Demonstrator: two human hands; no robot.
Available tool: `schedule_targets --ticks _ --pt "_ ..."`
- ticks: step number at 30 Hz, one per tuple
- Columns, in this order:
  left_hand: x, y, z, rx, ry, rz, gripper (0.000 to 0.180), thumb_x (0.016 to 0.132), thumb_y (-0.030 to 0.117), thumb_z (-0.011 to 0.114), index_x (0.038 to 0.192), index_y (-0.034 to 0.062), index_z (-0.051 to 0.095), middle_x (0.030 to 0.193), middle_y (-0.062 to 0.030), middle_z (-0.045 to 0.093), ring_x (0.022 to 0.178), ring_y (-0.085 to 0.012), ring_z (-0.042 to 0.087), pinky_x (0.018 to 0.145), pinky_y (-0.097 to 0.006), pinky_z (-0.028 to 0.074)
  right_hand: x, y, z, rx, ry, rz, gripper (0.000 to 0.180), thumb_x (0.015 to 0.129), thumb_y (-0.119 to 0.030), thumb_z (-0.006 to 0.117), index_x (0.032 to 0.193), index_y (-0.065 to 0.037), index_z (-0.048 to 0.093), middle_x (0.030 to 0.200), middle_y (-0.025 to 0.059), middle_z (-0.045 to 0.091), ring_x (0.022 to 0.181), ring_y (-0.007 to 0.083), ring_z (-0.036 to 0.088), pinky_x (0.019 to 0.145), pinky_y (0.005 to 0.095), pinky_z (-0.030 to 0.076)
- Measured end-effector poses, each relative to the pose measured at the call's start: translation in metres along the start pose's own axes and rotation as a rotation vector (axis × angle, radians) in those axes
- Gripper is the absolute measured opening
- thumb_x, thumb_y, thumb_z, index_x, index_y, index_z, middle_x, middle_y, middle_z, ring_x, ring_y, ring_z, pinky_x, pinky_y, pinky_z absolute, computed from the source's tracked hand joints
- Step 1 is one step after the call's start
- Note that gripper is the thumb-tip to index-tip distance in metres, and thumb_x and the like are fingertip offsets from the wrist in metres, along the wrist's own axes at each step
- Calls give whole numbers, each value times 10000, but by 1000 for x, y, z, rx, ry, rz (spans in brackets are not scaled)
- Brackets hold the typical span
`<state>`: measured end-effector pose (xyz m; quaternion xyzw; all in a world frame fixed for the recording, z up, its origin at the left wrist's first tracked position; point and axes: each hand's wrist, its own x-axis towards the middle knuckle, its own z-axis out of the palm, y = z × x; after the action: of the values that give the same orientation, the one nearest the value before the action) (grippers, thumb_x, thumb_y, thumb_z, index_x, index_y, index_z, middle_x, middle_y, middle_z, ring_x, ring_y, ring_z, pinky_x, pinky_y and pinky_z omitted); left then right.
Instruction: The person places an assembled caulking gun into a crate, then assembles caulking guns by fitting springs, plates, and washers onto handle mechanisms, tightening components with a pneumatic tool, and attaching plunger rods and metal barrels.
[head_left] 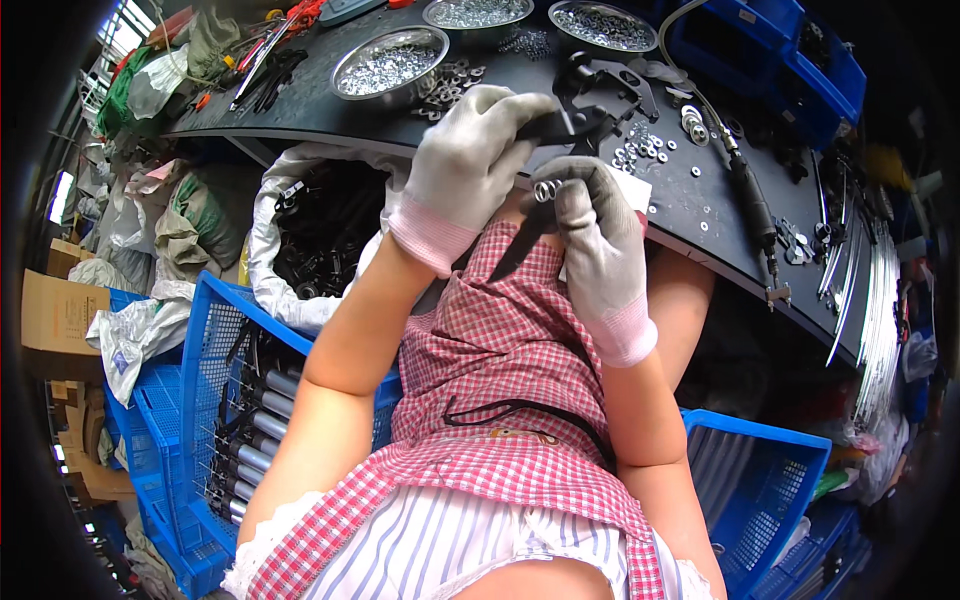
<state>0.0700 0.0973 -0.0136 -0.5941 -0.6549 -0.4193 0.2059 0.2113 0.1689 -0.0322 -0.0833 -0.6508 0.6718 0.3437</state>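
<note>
I'm seeing both gloved hands up over the lap, just off the near edge of the desk (320,115). Left hand (470,165) is curling closed over the upper end of a black bracket (560,128). Right hand (590,235) is pinching a short stack of washers (546,189) between thumb and forefinger, fingers nearly closed on them. I'm counting two, maybe three; too small to be sure.

Key relation: the washers are sitting just below and slightly right of the bracket's gripped end, close but I cannot tell if touching. A long black strip (520,245) is running down-left from the hands across the checked apron (500,330); whether it's part of the bracket or a separate piece, I cannot tell. Long axis is going upper right to lower left. Right hand is nearer the washers, left is nearer the bracket.

Counts:
- 3 metal bowls (390,62) of small bright hardware along the far side of the desk
- 1 scatter of loose washers on the desk right of the hands, too many to count
- 1 cable tool (750,195) lying on the desk at right
- 2 blue crates (215,350), one each side of the knees; the left one is holding grey-tipped tubes
- 1 white sack (300,230) of black parts under the desk at left
</note>
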Motion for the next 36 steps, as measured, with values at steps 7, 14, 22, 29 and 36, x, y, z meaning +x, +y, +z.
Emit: schedule_targets --ticks 7,14,22,29,36 --pt "-75 44 7 -308 229 -240 271 867 172 667 1111 56 643 1058 -80 619 952 -198 573 857 -298 438 -19 6 -7 -612 -16 -178 146 933 -174 543 981 -38 569 906 181 552 737 323 589 692 376 482" --pt "-77 41 8 -1092 -45 -573 750 974 484 422 1478 -13 172 1502 -193 263 1375 -259 302 1018 -345 397 -43 -12 16 -1132 -245 -84 152 865 -169 600 978 -84 545 930 190 516 698 345 634 604 455 522" --pt "-79 43 3 -1449 -115 -1067 404 949 59 504 1340 26 407 1202 -51 526 955 -126 591 852 -256 491 -49 -30 13 -955 -417 49 157 792 -111 681 928 -46 641 953 177 595 834 343 639 714 398 515" --pt "-86 34 -6 -1578 75 -1030 422 904 46 429 1325 55 403 1333 -132 484 869 -249 687 676 -299 585 -47 -38 -14 -207 -228 100 220 787 7 693 1001 34 648 900 106 693 804 140 652 724 269 525" --pt "-60 66 -9 -1274 20 -948 406 877 -1 381 1279 9 437 1061 -97 609 505 -25 486 420 -145 383 -31 -7 4 85 178 103 193 767 56 725 932 24 632 847 37 650 770 79 603 717 213 500"
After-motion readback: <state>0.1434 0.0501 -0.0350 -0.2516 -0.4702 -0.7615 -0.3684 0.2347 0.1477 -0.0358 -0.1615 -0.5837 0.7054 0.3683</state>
